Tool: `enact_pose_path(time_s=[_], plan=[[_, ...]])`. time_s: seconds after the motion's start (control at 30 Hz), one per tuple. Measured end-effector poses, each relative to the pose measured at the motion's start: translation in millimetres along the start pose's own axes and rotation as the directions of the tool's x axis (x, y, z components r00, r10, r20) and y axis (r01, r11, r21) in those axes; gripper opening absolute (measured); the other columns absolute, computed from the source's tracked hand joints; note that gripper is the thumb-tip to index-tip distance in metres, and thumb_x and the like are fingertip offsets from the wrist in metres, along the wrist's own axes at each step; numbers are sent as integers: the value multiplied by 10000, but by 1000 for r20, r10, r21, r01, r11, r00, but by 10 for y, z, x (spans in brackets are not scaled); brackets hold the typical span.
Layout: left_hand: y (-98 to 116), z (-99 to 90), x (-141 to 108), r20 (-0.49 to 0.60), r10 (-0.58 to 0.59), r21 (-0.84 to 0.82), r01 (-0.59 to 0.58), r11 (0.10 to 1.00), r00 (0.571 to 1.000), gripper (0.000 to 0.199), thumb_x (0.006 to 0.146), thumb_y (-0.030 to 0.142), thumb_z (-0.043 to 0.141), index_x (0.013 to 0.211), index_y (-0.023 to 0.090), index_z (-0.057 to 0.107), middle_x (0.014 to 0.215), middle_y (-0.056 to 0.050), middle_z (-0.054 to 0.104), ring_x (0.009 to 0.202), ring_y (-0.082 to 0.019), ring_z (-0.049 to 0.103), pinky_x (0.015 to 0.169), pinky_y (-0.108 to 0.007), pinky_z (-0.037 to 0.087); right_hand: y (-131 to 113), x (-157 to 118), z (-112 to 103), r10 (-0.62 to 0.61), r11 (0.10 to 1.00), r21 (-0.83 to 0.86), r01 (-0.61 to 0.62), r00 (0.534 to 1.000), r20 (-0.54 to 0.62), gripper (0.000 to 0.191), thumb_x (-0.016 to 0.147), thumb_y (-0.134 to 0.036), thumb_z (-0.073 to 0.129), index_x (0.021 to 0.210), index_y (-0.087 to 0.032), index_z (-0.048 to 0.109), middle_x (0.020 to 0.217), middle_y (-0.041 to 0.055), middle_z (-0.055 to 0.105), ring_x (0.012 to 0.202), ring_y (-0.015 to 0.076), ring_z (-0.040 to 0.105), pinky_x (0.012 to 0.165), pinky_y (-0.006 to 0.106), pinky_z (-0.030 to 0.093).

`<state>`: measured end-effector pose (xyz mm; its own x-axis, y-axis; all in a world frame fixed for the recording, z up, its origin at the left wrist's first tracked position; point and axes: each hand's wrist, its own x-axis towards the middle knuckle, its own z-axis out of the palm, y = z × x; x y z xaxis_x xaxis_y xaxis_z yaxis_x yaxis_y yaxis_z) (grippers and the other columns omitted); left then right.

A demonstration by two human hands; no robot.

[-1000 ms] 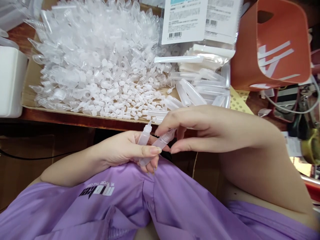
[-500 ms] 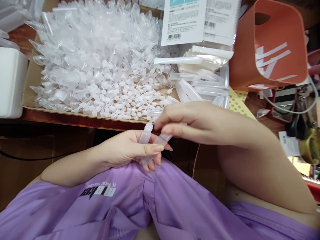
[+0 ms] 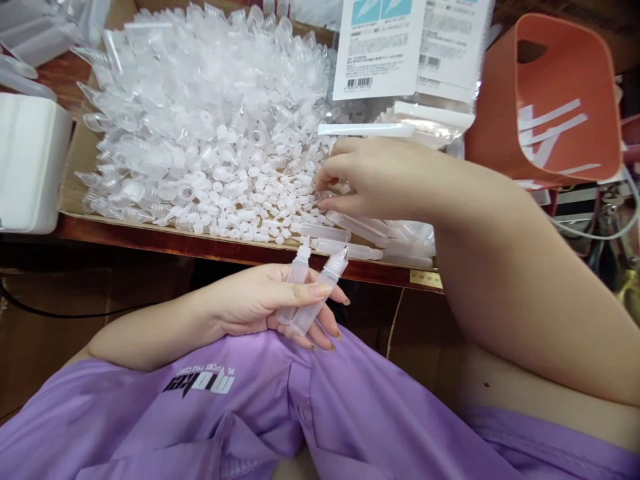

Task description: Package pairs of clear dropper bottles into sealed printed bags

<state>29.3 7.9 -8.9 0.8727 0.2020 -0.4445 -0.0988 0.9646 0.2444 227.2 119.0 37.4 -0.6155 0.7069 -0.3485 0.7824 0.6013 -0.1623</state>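
Observation:
My left hand (image 3: pixel 273 297) is closed around two slim translucent plastic bottles above my lap, the thumb pressed across them. One dropper bottle (image 3: pixel 296 277) has a narrow white nozzle sticking up, uncovered. Beside it, the other dropper bottle (image 3: pixel 320 297) wears a clear pointed cap (image 3: pixel 337 261). My right hand (image 3: pixel 357 177) reaches into the cardboard box (image 3: pixel 80 180), its thumb and fingertips curled around a small clear ribbed cap (image 3: pixel 324 196) in the pile. Loose clear caps (image 3: pixel 200 100) and small white nozzles (image 3: pixel 280 203) fill the box around those fingers.
More empty bottles (image 3: pixel 350 249) lie at the box's front right, under my right hand. Printed packets (image 3: pixel 380 53) stand behind them. An orange bin (image 3: pixel 500 113) with white strips is at right, a white container (image 3: pixel 33 163) at left. The wooden table edge (image 3: pixel 125 233) runs along the front.
My right hand has left the bottles and moved up into the pile in the box. The right-hand bottle's pointed cap now shows uncovered. My left hand still holds both bottles.

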Motion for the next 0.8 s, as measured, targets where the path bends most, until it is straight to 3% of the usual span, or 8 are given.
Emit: enact_pose_path(time_s=[0.23, 0.33, 0.4, 0.5, 0.6, 0.73, 0.8], plan=[[1, -7, 3, -10, -35, 21, 35, 999, 999, 313, 777, 401, 775, 954, 153, 701, 771, -55, 751, 693, -144, 731, 579, -189, 564, -31, -297, -268, 154, 988, -15, -155, 987, -50, 286, 889, -435, 473, 1001, -209, 607, 887, 113, 658, 694, 184, 542, 600, 333, 361], [-7, 1, 6, -22, -47, 50, 48, 998, 999, 315, 778, 406, 773, 957, 157, 702, 763, -53, 747, 688, -143, 724, 580, -194, 552, -96, -404, -321, -29, 988, 152, 39, 997, -67, 285, 897, -419, 479, 1025, -220, 638, 948, 98, 685, 764, 182, 592, 647, 329, 410], [-18, 7, 8, -19, -52, 64, 54, 997, 998, 319, 777, 406, 773, 961, 155, 703, 754, -50, 741, 684, -143, 717, 592, -207, 549, -157, -427, -304, -201, 925, 319, 206, 978, -48, 300, 916, -391, 475, 1064, -212, 664, 1009, 80, 697, 853, 181, 630, 708, 316, 452], [-37, 7, 12, -4, -63, 88, 64, 994, 998, 332, 766, 408, 782, 964, 154, 701, 744, -38, 725, 692, -144, 708, 619, -227, 544, -221, -414, -235, -358, 811, 496, 309, 934, 2, 292, 928, -362, 500, 1075, -198, 692, 1043, 71, 704, 908, 181, 650, 760, 311, 486], [-54, -11, 13, 19, -72, 99, 70, 993, 997, 346, 758, 403, 791, 977, 152, 698, 751, -33, 712, 709, -146, 705, 639, -233, 537, -220, -416, -191, -405, 759, 558, 335, 914, 1, 274, 935, -355, 523, 1056, -184, 699, 1042, 75, 709, 917, 171, 652, 775, 292, 496], [-64, -24, 9, 64, -57, 98, 51, 994, 996, 306, 799, 360, 762, 1007, 146, 696, 765, -32, 708, 704, -131, 701, 641, -225, 540, -184, -454, -200, -356, 763, 554, 334, 932, -72, 261, 934, -350, 544, 1059, -175, 691, 1049, 73, 706, 920, 142, 646, 781, 247, 491], [-62, -14, 7, 70, -59, 96, 52, 994, 996, 294, 806, 350, 756, 1009, 146, 695, 763, -29, 706, 701, -130, 702, 639, -223, 539, -181, -449, -198, -368, 755, 566, 331, 928, -53, 247, 932, -338, 550, 1042, -174, 699, 1040, 74, 708, 910, 138, 647, 774, 242, 487]])
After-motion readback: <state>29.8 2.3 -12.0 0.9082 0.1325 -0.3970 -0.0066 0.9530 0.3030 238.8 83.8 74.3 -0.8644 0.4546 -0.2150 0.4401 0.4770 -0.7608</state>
